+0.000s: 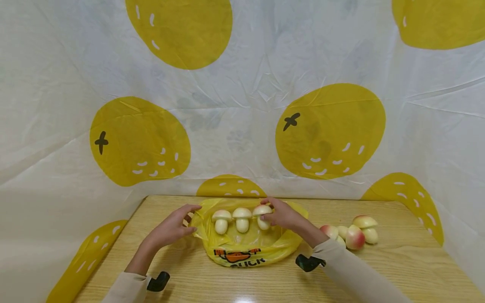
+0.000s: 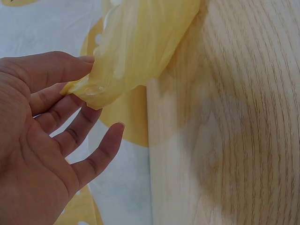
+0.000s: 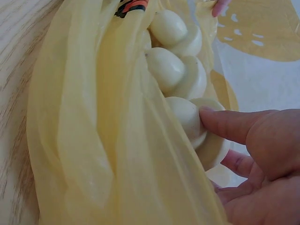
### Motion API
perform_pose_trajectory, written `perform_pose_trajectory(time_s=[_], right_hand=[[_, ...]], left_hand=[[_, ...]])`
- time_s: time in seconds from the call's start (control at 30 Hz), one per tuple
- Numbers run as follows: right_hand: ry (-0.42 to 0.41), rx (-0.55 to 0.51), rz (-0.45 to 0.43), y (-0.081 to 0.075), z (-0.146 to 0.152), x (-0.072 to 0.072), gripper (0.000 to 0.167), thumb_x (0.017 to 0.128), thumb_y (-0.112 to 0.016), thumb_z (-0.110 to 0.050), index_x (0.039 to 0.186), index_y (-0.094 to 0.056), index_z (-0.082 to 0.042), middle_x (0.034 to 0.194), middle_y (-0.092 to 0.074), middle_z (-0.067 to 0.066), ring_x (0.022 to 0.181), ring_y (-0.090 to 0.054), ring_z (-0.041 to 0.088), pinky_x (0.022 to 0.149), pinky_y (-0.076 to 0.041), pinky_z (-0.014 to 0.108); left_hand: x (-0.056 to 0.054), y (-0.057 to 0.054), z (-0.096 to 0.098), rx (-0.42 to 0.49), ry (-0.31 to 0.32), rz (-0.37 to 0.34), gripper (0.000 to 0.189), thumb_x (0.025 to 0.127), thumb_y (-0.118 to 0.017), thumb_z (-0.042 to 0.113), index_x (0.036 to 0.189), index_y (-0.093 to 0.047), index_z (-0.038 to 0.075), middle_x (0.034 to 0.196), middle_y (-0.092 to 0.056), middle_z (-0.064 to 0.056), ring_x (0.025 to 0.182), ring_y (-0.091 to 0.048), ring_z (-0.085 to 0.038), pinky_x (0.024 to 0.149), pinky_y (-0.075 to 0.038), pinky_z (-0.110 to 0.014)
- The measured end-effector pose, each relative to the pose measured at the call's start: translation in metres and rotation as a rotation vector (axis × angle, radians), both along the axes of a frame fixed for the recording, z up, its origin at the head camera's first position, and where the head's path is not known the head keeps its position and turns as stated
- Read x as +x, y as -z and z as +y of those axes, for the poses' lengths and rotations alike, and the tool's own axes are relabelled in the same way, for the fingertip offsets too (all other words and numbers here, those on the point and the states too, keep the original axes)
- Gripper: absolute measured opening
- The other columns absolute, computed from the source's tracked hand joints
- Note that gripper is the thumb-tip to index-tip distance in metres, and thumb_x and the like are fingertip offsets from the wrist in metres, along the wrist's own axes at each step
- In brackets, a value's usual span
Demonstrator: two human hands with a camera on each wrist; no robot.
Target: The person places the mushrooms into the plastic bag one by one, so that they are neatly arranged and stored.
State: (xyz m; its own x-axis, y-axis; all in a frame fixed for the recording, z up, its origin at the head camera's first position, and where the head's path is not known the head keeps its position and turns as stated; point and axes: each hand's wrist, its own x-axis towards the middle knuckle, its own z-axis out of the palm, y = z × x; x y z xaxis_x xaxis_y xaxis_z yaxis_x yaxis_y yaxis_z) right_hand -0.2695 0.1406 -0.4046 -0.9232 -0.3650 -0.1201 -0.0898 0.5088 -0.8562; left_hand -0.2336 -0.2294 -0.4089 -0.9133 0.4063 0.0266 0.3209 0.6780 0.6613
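Observation:
A yellow plastic bag (image 1: 216, 242) with a printed duck lies on the table, its mouth spread wide. Inside the opening, three cream toy mushrooms with pink-tinged caps stand in a row: a left one (image 1: 221, 223), a middle one (image 1: 241, 223) and a right one (image 1: 264, 224). My right hand (image 1: 283, 215) grips the right mushroom, the thumb on its stem and the fingers behind the cap in the right wrist view. At the bag's left edge, my left hand (image 1: 172, 227) pinches the thin plastic between thumb and fingers; its little finger (image 2: 105, 147) stands apart.
A pile of similar mushrooms (image 1: 355, 237) with red-tinged caps lies on the wooden table (image 1: 409, 261), right of the bag. Behind the table's far edge hangs a white cloth (image 1: 235, 126) printed with yellow fruit, and it also flanks both sides.

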Motion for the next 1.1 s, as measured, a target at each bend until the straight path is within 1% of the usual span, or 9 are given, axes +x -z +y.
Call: perform_pose_trajectory(time_s=[0.17,0.27,0.33,0.47,0.57,0.77,0.87,0.97,1.1], right_hand=[[0.035,0.042,0.029,0.007,-0.004,-0.002,0.048,0.095,-0.071,-0.005,0.139,-0.053,0.002,0.121,-0.058,0.020,0.081,-0.063,0.021,0.072,-0.056,0.041],[0.050,0.101,0.075,0.011,-0.006,-0.004,0.047,0.093,-0.073,-0.006,0.137,-0.055,0.002,0.118,-0.061,0.018,0.083,-0.062,0.020,0.070,-0.054,0.037],[0.053,0.146,0.100,0.014,-0.007,-0.004,0.048,0.093,-0.074,-0.008,0.136,-0.056,0.002,0.117,-0.063,0.018,0.086,-0.061,0.021,0.071,-0.053,0.036],[0.044,0.217,0.134,0.017,-0.007,-0.003,0.049,0.093,-0.074,-0.013,0.136,-0.055,0.004,0.116,-0.064,0.016,0.091,-0.061,0.021,0.077,-0.052,0.038],[0.050,0.229,0.147,0.018,-0.007,-0.003,0.048,0.094,-0.074,-0.014,0.135,-0.056,0.004,0.116,-0.065,0.016,0.092,-0.061,0.021,0.078,-0.052,0.038],[0.079,0.234,0.172,0.019,-0.007,-0.005,0.047,0.094,-0.074,-0.016,0.134,-0.056,0.004,0.118,-0.065,0.017,0.091,-0.062,0.021,0.073,-0.052,0.036],[0.080,0.248,0.164,0.018,-0.006,-0.005,0.050,0.094,-0.074,-0.018,0.134,-0.055,0.005,0.117,-0.065,0.018,0.088,-0.061,0.021,0.072,-0.052,0.036],[0.064,0.285,0.164,0.013,-0.004,-0.003,0.054,0.094,-0.075,-0.020,0.136,-0.054,0.006,0.119,-0.065,0.020,0.090,-0.061,0.023,0.077,-0.052,0.039],[0.020,0.359,0.177,0.003,-0.001,0.001,0.058,0.093,-0.076,-0.017,0.138,-0.051,0.008,0.127,-0.060,0.025,0.108,-0.061,0.032,0.086,-0.051,0.046]], left_hand=[[0.001,-0.001,0.000,0.002,-0.001,-0.003,0.062,0.095,-0.071,0.005,0.150,-0.045,0.005,0.144,-0.051,-0.016,0.109,-0.057,-0.028,0.073,-0.053,-0.030],[0.001,-0.001,0.000,0.003,0.000,-0.004,0.062,0.095,-0.071,0.005,0.151,-0.045,0.005,0.144,-0.051,-0.016,0.109,-0.057,-0.028,0.073,-0.053,-0.030],[0.001,0.000,0.000,0.001,0.001,-0.003,0.062,0.095,-0.071,0.006,0.151,-0.045,0.005,0.144,-0.051,-0.016,0.109,-0.057,-0.027,0.073,-0.053,-0.030],[0.000,0.001,0.000,-0.001,0.000,-0.002,0.062,0.095,-0.071,0.006,0.151,-0.045,0.005,0.144,-0.051,-0.016,0.109,-0.058,-0.027,0.074,-0.053,-0.030],[0.000,0.001,0.000,0.000,-0.002,-0.004,0.062,0.095,-0.071,0.006,0.151,-0.045,0.005,0.144,-0.051,-0.016,0.109,-0.058,-0.027,0.074,-0.053,-0.030],[0.002,-0.001,0.000,0.003,-0.007,-0.007,0.062,0.094,-0.071,0.005,0.151,-0.045,0.004,0.145,-0.050,-0.016,0.109,-0.057,-0.028,0.074,-0.053,-0.030],[0.002,-0.001,0.000,0.002,-0.004,-0.007,0.062,0.094,-0.071,0.005,0.151,-0.045,0.003,0.145,-0.050,-0.016,0.109,-0.057,-0.028,0.074,-0.053,-0.030],[0.002,-0.002,0.000,-0.002,-0.002,-0.007,0.062,0.095,-0.070,0.005,0.151,-0.044,0.003,0.144,-0.051,-0.017,0.108,-0.058,-0.027,0.074,-0.053,-0.030],[0.002,-0.002,0.000,-0.006,-0.006,-0.006,0.062,0.094,-0.071,0.005,0.151,-0.044,0.003,0.144,-0.051,-0.016,0.108,-0.058,-0.027,0.073,-0.053,-0.030]])
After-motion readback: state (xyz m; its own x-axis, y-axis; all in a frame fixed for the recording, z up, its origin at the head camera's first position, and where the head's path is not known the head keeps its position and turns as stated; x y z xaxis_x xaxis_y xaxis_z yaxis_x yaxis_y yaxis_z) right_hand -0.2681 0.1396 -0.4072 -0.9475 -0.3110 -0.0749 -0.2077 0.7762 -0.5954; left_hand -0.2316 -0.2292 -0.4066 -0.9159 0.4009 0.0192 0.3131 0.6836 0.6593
